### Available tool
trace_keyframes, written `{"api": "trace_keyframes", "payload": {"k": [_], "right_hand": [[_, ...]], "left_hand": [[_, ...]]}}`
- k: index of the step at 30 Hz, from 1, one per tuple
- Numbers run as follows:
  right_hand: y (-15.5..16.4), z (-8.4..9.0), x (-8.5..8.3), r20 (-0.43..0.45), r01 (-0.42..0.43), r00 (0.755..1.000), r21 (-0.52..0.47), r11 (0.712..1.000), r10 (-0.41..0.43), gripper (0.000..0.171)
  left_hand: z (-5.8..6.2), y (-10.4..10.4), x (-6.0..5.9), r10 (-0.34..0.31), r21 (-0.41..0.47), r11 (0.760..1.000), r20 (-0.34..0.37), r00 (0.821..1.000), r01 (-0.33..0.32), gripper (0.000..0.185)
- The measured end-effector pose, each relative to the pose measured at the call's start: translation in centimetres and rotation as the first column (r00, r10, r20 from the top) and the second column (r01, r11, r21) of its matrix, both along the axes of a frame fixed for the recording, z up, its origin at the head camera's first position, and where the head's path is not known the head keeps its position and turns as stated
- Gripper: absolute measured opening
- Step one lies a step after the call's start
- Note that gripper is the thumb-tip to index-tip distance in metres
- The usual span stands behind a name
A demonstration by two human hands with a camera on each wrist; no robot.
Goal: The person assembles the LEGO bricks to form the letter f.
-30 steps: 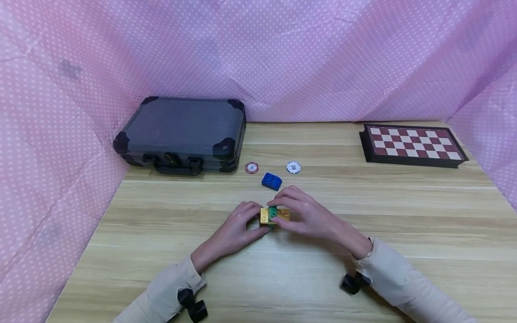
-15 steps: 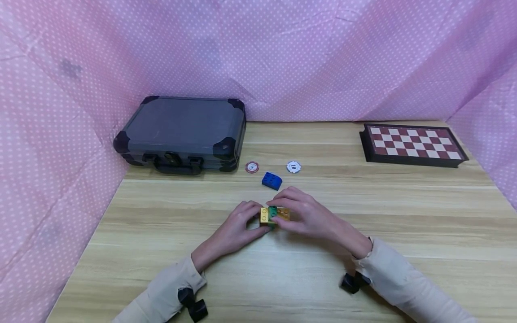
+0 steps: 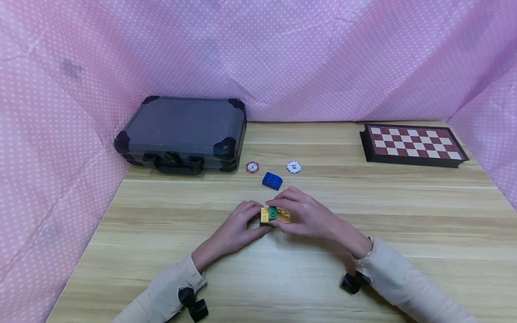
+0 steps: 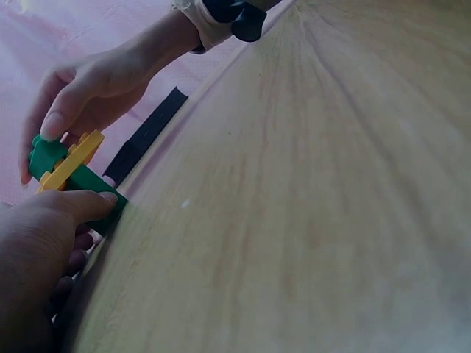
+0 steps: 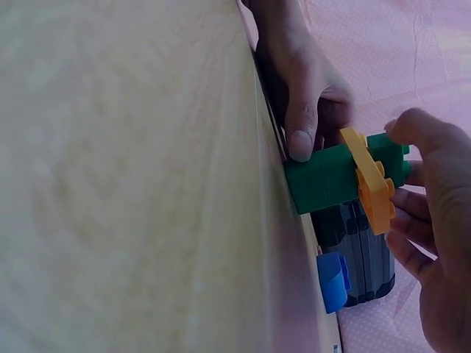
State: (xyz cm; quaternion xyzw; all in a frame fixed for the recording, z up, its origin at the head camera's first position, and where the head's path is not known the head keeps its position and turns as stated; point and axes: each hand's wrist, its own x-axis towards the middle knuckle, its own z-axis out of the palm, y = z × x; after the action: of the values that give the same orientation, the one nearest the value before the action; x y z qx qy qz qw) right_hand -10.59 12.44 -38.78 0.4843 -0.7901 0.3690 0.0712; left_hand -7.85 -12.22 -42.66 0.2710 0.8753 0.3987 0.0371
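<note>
Left hand [image 3: 236, 226]: grip clamped on green brick [image 5: 324, 176], steadying base at surface [image 3: 363, 251] centre. Right hand [image 3: 308, 215]: grip pinching yellow plate [image 5: 368, 184], seating it atop.

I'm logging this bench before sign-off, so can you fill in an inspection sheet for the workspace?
Surface: wooden table, light grain.
Job's things: green brick on the table, yellow plate seated on it.
Clutter: blue brick, red poker chip, white poker chip, grey carry case, chessboard.
Grips: left hand holds the green brick; right hand pinches the yellow plate.
Cables: nothing seen.
Surroundings: pink dotted cloth on three sides.
</note>
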Motion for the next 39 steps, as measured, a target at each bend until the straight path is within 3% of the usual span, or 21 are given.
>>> {"api": "trace_keyframes", "payload": {"k": [25,39], "right_hand": [[0.16,-0.25,-0.18,-0.008,-0.024,1.000,0.002,1.000,0.024,0.038],[-0.10,-0.12,0.12,0.145,0.021,0.989,0.067,0.998,-0.031,0.043]], "left_hand": [[0.20,0.34,-0.10,0.001,-0.013,1.000,-0.015,1.000,-0.001,0.037],[-0.13,0.03,-0.04,-0.001,-0.007,1.000,-0.010,1.000,0.001,0.038]]}}
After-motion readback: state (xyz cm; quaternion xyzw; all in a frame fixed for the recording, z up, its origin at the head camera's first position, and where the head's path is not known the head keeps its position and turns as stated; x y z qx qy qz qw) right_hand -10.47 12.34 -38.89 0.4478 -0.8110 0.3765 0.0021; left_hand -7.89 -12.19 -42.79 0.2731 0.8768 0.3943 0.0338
